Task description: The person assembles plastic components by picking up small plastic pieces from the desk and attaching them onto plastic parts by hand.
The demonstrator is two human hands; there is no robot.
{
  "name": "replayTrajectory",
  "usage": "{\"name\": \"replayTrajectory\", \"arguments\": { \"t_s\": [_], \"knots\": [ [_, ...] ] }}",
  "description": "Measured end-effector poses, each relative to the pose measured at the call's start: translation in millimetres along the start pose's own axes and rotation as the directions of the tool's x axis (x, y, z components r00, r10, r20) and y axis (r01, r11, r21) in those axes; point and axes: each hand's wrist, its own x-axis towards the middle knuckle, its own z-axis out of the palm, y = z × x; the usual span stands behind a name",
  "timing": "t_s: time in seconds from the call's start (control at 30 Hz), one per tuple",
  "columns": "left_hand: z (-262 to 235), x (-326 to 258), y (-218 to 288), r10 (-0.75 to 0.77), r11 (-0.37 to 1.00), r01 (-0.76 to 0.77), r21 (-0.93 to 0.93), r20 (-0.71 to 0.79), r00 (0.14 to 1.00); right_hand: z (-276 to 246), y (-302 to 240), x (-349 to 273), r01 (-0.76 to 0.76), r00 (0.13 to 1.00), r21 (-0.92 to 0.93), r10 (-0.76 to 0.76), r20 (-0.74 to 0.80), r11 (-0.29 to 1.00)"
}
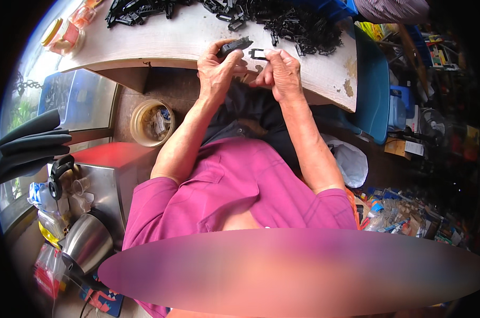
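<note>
At the near edge of a pale worktable [160, 40], the left hand [216, 71] pinches a dark block-shaped part [235, 45] between thumb and fingers, while the right hand [283, 74] grips a small black frame-shaped piece [257, 53] just beside it. A heap of black plastic parts [298, 26] lies farther back; a round tub [151, 123] sits below the table.

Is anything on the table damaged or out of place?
Yes. The table has worn, chipped patches near its right corner, beside the right hand. The black plastic parts lie in a loose, untidy heap rather than sorted.
</note>
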Motion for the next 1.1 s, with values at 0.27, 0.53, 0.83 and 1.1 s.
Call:
{"name": "replayTrajectory", "arguments": {
  "t_s": [0.27,0.53,0.83,1.1],
  "knots": [
    [-7,-18,-3,-0.04,0.861,-0.051,0.506,0.166,0.985,-6,4,-5,0.074,0.995,-0.039,-0.071,0.068,0.997],
    [-15,-18,-11,0.005,0.724,-0.186,0.664,0.264,0.964,-10,12,-12,0.081,0.993,-0.059,-0.075,0.09,0.995],
    [-10,-23,-2,-0.017,0.746,-0.168,0.645,0.271,0.963,-7,19,-21,0.045,0.998,-0.025,-0.044,0.045,0.999],
    [1,-25,-8,-0.022,0.9,-0.003,0.435,0.051,0.998,-4,12,-28,-0.151,0.987,-0.104,0.144,-0.069,0.983]
  ]
}}
